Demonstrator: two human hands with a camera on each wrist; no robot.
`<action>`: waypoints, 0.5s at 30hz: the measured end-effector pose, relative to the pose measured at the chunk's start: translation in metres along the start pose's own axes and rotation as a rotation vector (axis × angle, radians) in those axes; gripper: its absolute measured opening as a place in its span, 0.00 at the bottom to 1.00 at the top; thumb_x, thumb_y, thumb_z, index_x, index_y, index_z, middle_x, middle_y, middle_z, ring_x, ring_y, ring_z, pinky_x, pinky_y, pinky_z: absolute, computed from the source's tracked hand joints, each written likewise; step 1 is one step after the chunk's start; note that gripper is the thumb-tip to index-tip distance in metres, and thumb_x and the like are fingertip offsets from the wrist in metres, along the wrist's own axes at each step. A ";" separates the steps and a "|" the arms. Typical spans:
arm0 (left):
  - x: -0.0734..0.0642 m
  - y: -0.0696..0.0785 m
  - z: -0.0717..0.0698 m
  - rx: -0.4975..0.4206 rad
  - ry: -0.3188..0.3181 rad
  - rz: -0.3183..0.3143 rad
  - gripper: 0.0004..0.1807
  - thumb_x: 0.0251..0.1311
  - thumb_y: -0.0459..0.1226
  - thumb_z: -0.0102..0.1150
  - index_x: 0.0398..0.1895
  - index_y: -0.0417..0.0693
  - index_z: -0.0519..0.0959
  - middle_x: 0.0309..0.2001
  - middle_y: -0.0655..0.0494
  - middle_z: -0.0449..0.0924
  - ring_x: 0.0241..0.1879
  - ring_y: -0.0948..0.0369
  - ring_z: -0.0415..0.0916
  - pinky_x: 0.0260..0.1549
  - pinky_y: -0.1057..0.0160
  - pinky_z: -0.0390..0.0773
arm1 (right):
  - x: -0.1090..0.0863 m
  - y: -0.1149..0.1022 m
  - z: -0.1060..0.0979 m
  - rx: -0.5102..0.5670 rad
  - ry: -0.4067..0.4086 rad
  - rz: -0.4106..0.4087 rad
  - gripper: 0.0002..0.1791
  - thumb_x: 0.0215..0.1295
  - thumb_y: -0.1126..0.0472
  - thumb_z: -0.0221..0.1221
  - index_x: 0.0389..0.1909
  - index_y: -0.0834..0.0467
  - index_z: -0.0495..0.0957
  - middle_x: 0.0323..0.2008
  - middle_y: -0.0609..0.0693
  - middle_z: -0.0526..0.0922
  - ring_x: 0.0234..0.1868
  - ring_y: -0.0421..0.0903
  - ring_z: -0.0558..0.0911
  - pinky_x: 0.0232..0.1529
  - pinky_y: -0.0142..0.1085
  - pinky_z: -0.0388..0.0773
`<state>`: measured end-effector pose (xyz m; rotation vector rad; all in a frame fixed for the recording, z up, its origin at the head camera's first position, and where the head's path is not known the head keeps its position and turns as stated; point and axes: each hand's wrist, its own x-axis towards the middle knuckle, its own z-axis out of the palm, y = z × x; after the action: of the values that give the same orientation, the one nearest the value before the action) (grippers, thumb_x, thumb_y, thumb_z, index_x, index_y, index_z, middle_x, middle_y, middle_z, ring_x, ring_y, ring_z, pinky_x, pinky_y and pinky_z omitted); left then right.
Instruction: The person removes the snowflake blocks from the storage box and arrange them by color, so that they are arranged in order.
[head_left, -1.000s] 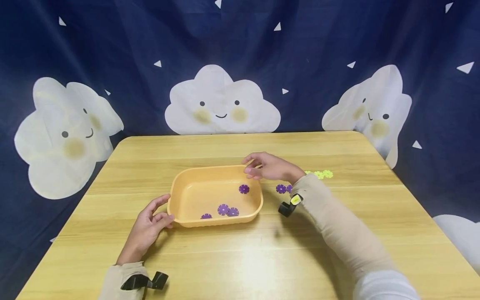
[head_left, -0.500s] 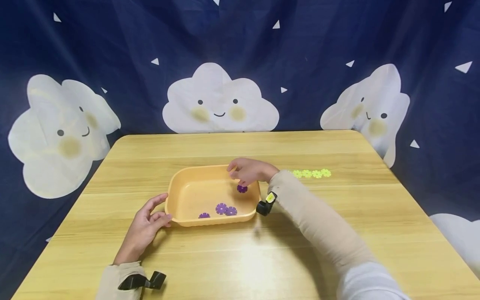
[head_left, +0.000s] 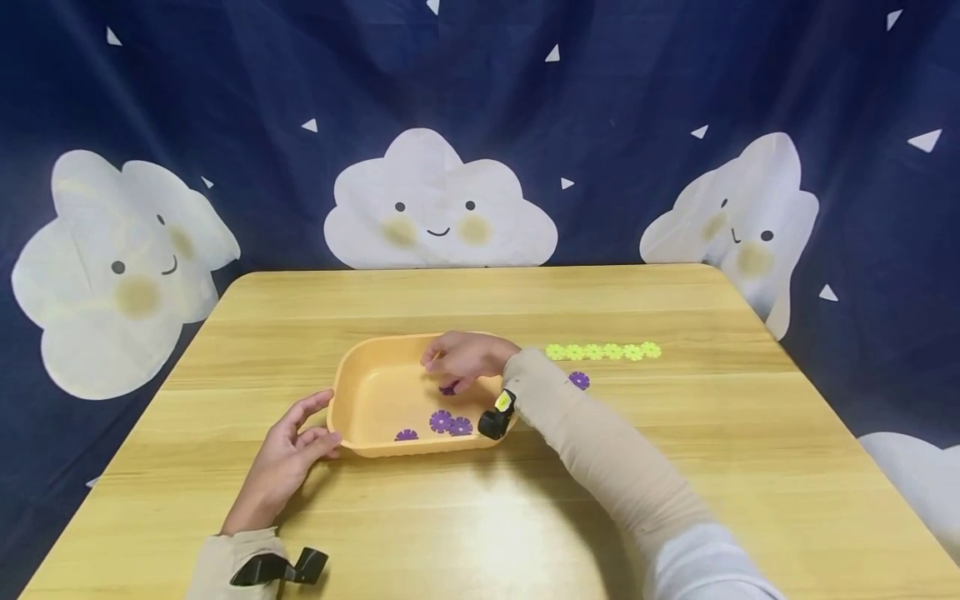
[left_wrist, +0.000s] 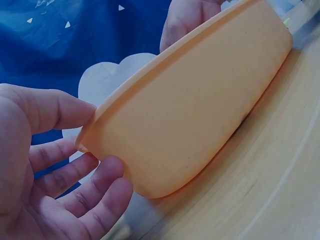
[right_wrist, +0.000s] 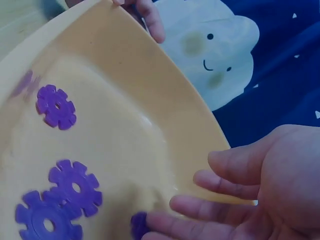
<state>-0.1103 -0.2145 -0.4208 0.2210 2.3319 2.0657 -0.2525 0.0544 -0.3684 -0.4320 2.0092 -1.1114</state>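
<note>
A shallow yellow-orange plastic tray (head_left: 382,383) stands on the table, several purple snowflake discs inside it. My left hand (head_left: 285,458) grips the tray's left end; in the left wrist view its thumb and fingers (left_wrist: 55,110) lie about the rim corner. Over the tray's inside reaches my right hand (head_left: 472,357). Its extended fingers (right_wrist: 195,227) touch one purple snowflake disc (right_wrist: 140,225), partly hidden, on the tray floor. Two overlapping purple discs (head_left: 441,421) lie near the front wall, and another purple disc (head_left: 407,435) sits left of them.
Right of the tray, a row of yellow-green snowflake discs (head_left: 603,352) lies on the wooden table (head_left: 750,433). A purple snowflake disc (head_left: 579,381) rests nearer, beside the right sleeve. Behind the table hangs a dark blue curtain (head_left: 615,83) with clouds.
My right hand has moved left from the far right rim into the tray. The purple disc at its fingers has slid left. My left hand keeps its grip on the tray.
</note>
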 end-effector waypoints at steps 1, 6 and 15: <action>0.000 0.000 0.000 -0.003 0.001 0.000 0.32 0.62 0.26 0.58 0.68 0.29 0.58 0.64 0.45 0.59 0.35 0.65 0.78 0.33 0.67 0.82 | 0.003 0.000 0.001 0.010 -0.009 -0.018 0.18 0.73 0.63 0.51 0.61 0.64 0.68 0.53 0.58 0.73 0.51 0.53 0.79 0.46 0.42 0.81; 0.000 0.001 0.001 -0.010 0.005 -0.004 0.32 0.62 0.25 0.58 0.68 0.28 0.57 0.63 0.48 0.60 0.35 0.66 0.78 0.33 0.67 0.82 | 0.012 0.003 -0.001 -0.060 -0.006 -0.119 0.17 0.67 0.71 0.54 0.56 0.67 0.72 0.42 0.61 0.78 0.38 0.51 0.81 0.41 0.40 0.82; 0.000 0.001 0.001 0.009 0.004 -0.013 0.32 0.62 0.25 0.57 0.68 0.29 0.57 0.64 0.44 0.58 0.36 0.66 0.78 0.33 0.67 0.82 | 0.018 0.010 -0.014 -0.501 -0.066 -0.271 0.17 0.56 0.78 0.61 0.46 0.61 0.81 0.37 0.53 0.82 0.40 0.45 0.80 0.44 0.31 0.77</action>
<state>-0.1099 -0.2138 -0.4198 0.2013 2.3387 2.0528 -0.2739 0.0568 -0.3803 -1.0084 2.2058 -0.7197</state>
